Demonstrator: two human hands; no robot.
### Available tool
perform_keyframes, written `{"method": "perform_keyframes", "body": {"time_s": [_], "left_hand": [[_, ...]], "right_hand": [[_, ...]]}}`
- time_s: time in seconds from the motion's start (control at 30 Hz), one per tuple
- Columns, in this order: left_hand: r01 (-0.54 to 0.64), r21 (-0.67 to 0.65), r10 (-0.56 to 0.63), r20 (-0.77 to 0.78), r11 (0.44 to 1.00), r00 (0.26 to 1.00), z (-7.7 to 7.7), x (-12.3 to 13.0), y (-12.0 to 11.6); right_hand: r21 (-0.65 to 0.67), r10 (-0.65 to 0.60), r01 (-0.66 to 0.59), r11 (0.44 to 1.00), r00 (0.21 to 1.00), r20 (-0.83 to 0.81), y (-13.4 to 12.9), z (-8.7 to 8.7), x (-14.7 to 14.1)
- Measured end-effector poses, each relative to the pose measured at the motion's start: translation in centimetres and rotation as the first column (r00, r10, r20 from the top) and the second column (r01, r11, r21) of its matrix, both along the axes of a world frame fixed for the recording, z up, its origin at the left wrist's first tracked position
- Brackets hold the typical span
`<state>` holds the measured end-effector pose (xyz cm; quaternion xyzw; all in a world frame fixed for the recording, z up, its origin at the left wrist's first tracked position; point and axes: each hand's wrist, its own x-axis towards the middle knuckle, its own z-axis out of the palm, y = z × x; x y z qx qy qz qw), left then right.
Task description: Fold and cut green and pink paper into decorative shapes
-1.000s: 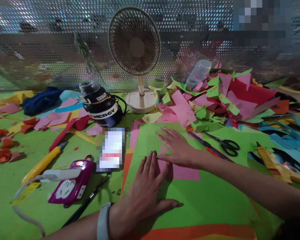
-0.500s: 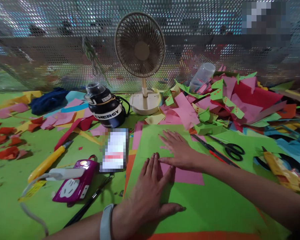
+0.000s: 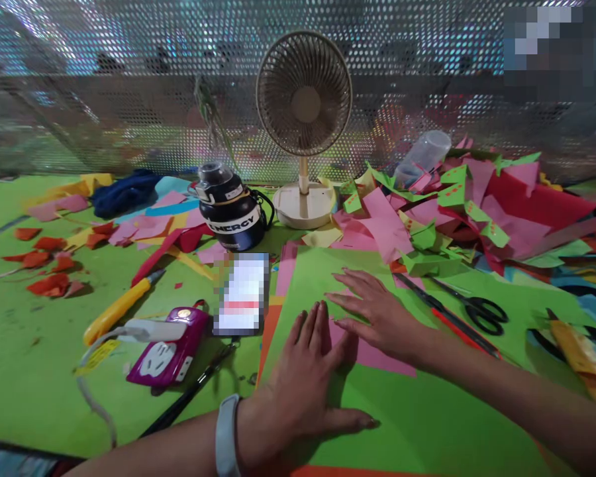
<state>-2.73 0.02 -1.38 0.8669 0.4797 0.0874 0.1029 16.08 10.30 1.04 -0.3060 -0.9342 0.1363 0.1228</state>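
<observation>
My left hand point(image 3: 305, 391) lies spread on a large green sheet of paper point(image 3: 407, 424), its thumb pointing right. A grey band point(image 3: 227, 430) circles that wrist. A pink piece of paper point(image 3: 387, 358) lies on the green sheet, partly covered by both hands. Over its upper part is my right hand point(image 3: 377, 315), fingers stretched out and apart, pointing left. Whether all its fingers touch the paper I cannot tell. Neither hand grips anything. Orange and pink sheets point(image 3: 287, 268) show under the green one at its left side.
Right of the sheet lie black scissors point(image 3: 484, 315), a red-and-black tool point(image 3: 464, 331) and a yellow cutter point(image 3: 581, 358). Paper scraps point(image 3: 506, 205) heap up behind. A fan point(image 3: 305, 106), dark bottle point(image 3: 233, 212), phone point(image 3: 242, 295), purple device point(image 3: 166, 351) and yellow-handled tool point(image 3: 119, 308) stand or lie leftward.
The view has turned slightly left, so everything sits further right in it. My right hand has slid a little toward me; my left hand stays spread on the sheet.
</observation>
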Motion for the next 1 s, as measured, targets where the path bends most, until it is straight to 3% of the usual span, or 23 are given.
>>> {"method": "perform_keyframes", "body": {"time_s": [0.2, 0.47, 0.6, 0.77, 1.0], "left_hand": [[-0.013, -0.019, 0.014, 0.042, 1.000, 0.999, 0.2, 0.1, 0.0], [-0.013, -0.038, 0.014, 0.042, 0.999, 0.999, 0.5, 0.1, -0.1], [-0.007, -0.060, 0.010, 0.043, 0.998, 0.999, 1.1, 0.2, 0.0], [0.001, -0.123, 0.004, 0.038, 0.992, 0.999, 1.5, 0.5, 0.3], [-0.005, -0.127, 0.008, 0.025, 0.992, 1.000, 1.3, 0.3, 0.2]], "right_hand": [[-0.020, 0.112, -0.111, 0.994, 0.986, 0.124, -1.1, 1.0, 1.2], [0.029, 0.216, -0.225, 0.974, 0.959, 0.181, -0.5, 0.3, 1.1], [0.020, 0.237, -0.245, 0.969, 0.954, 0.185, -0.3, 1.5, 0.9], [-0.014, 0.062, -0.062, 0.998, 0.997, 0.054, 1.2, 2.3, 1.7], [0.015, -0.092, 0.098, 0.995, 0.974, -0.206, 3.8, -0.8, 2.2]]}}
